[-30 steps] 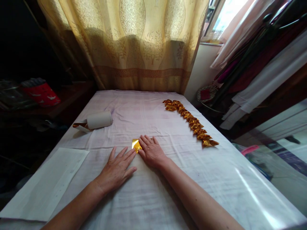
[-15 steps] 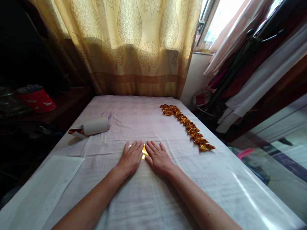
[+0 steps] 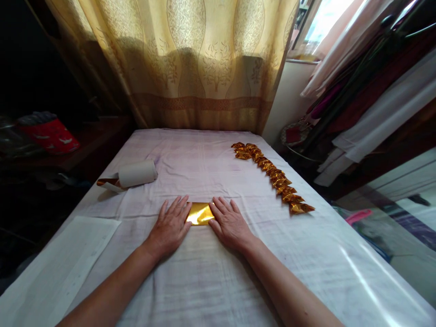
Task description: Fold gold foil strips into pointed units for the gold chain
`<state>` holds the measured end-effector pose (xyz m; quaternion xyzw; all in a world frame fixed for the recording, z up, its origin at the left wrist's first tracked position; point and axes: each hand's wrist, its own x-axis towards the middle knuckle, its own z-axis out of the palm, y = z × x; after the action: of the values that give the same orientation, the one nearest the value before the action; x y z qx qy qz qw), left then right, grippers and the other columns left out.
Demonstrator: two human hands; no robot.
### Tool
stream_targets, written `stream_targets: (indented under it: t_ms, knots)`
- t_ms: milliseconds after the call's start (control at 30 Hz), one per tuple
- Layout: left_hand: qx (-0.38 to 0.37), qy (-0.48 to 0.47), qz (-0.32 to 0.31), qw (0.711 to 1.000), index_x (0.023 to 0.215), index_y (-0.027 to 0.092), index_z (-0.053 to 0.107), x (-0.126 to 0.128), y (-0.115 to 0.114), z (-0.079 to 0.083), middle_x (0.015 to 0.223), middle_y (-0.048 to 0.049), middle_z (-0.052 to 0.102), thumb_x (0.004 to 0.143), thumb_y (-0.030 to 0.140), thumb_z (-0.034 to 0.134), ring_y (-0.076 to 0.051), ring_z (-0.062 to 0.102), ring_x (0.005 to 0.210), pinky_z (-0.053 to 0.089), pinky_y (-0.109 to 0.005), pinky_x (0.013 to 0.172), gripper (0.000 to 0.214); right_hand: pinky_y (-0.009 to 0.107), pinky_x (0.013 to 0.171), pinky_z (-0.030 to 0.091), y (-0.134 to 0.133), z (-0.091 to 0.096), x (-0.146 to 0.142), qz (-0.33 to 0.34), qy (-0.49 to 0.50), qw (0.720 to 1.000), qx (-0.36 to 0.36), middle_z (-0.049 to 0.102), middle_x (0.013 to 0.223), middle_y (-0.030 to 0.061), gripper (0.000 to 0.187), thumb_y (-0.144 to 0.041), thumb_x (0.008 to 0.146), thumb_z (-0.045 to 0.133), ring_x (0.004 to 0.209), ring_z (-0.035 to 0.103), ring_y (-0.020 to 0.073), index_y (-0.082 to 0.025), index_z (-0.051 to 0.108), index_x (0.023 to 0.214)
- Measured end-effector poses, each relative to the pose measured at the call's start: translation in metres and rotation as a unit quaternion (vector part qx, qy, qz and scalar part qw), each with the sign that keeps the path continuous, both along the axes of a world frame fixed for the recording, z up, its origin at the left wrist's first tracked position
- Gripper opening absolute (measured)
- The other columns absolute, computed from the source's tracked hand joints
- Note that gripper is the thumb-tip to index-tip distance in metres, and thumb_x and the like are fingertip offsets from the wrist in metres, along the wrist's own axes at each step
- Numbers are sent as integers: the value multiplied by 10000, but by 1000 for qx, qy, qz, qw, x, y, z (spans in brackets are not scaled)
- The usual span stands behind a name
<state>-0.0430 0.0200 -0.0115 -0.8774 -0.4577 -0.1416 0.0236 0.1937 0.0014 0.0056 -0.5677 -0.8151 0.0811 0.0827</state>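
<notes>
A shiny gold foil paper rectangle (image 3: pixel 200 214) lies flat on the cloth-covered surface (image 3: pixel 211 277). My left hand (image 3: pixel 169 227) rests palm down at its left end, fingers stretched out and pointing away from me. At the right end, my right hand (image 3: pixel 229 223) lies flat too, its fingertips and thumb over the foil's edge. The foil's middle shows between the hands; its ends are partly hidden beneath the fingers. Several folded gold foil pieces (image 3: pixel 279 180) run in a line to the right of my right hand.
A roll of pale paper with a gold inner side (image 3: pixel 138 173) lies at the left. Nearer me is a white sheet (image 3: pixel 68 259). A patterned curtain (image 3: pixel 190 68) hangs behind the far edge. Clothes on a rack (image 3: pixel 368 122) stand at the right, a red container (image 3: pixel 49 136) at the left.
My left hand has slid left, uncovering more of the gold foil. My right hand stays at the right end. The view has shifted slightly.
</notes>
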Motion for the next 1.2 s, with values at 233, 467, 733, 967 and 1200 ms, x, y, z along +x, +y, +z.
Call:
stream_targets:
  t_ms: [233,467,733,967,1200]
  knots:
    - [-45,-89,-87,991,1176,233,654,-4,1,6,1260,-73,699,951,398,559,-240,606,1226,313,-514,1154,295,522,1177,240,-2,-6,4,-5,21,997,74,368,1569,164,555,-412,961,521,1462,311,309,-161,481,1454]
    - [-58,-111,-61,990,1109,238,685,0,3,9,1183,-68,733,951,378,558,-245,638,1175,351,-512,1120,246,427,1053,355,-6,0,6,90,113,974,175,644,1305,70,130,-309,893,647,1240,522,255,-259,738,973]
    - [-25,-90,-82,992,1090,218,675,2,3,14,1156,-64,742,989,368,502,-223,658,1132,312,-495,1148,250,358,914,423,-6,2,2,89,123,983,104,722,1097,61,170,-307,944,601,994,615,198,-232,721,1036]
    - [-48,-96,-89,990,1012,214,670,-1,4,16,1131,-56,748,985,370,511,-216,662,1117,326,-488,1130,225,337,853,419,-3,1,3,74,118,984,115,737,1014,66,214,-282,987,526,925,629,196,-211,722,938]
    - [-68,-118,-70,988,1019,237,679,-3,4,16,1133,-45,748,978,333,509,-210,664,1108,329,-493,1122,200,323,834,436,-1,-1,2,42,109,987,115,711,970,70,230,-295,988,524,897,602,200,-203,707,885]
